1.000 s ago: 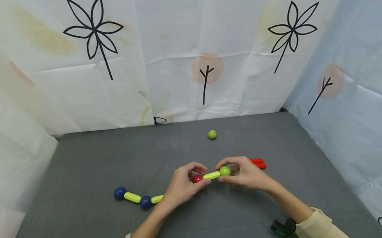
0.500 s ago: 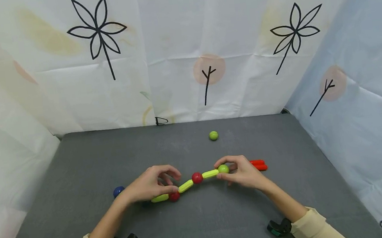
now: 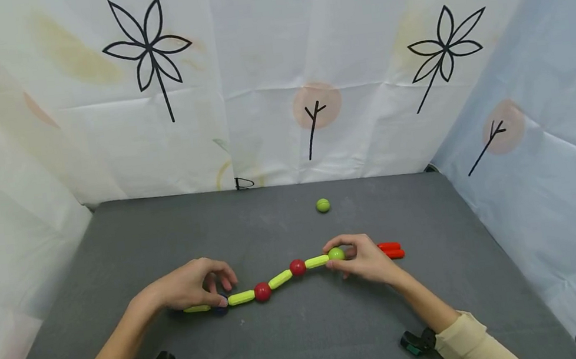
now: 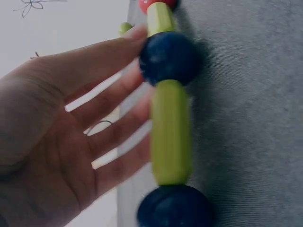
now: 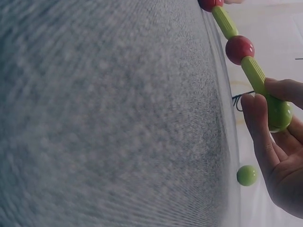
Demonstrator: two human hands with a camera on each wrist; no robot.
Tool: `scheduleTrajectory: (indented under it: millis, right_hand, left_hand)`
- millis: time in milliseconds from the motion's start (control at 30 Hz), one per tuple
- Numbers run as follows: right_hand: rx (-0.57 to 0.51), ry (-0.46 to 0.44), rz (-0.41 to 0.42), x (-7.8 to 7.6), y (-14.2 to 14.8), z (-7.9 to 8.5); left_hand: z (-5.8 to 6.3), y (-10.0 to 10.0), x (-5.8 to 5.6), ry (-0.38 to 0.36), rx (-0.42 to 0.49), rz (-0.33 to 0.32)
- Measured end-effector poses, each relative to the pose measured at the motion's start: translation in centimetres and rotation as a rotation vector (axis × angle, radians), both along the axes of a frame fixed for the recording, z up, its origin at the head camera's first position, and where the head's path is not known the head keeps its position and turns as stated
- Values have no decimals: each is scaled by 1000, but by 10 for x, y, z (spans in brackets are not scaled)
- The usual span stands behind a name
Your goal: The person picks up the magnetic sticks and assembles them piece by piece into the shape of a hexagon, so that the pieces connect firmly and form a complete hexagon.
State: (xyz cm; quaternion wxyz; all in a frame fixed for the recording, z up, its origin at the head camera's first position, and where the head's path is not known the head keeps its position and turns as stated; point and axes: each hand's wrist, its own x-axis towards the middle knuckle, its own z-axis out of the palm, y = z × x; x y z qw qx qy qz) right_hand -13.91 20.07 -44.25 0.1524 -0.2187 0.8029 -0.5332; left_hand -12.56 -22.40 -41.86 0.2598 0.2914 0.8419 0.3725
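Head view: a chain of balls and short rods runs across the grey table between the two hands; its right end, a light green ball, sits pinched between the thumb and fingers of the right hand; the left hand lies over the chain's other end, its thumb against a dark blue ball, its fingers apart and relaxed along the far side; a second blue ball ends the chain nearer that wrist. Two red balls stand between the hands; the balls are round and glossy, the yellow-green rods straight and faceted; the tabletop has a fine, woven-looking grain. Two smooth red rods lie side by side just beyond the right hand; a loose green ball, grooved, rests farther back, well apart from the chain.
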Motion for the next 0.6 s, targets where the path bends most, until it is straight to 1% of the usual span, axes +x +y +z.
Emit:
scheduleTrajectory:
  millis: [133,200,267,333,433,600]
  right_hand:
    - [6,-8,-29,-2,-1,-2]
    - [17,-11,-36,-3,-2,-3]
    - [25,-14,-35,-4,-3,-4]
    - [31,-19,-32,-4,-3,-4]
    - [34,-23,-33,-4,-4,-4]
    - [31,-26,-37,-4,-4,-5]
  left_hand:
    - [-10,0,0,54,35,42]
    - [-14,0,1,73,39,47]
    - [-16,-1,2,78,22,46]
    - [-17,-3,4,74,5,34]
    - [-17,-6,6,71,-27,41]
    - [-18,-8,10,71,-17,63]
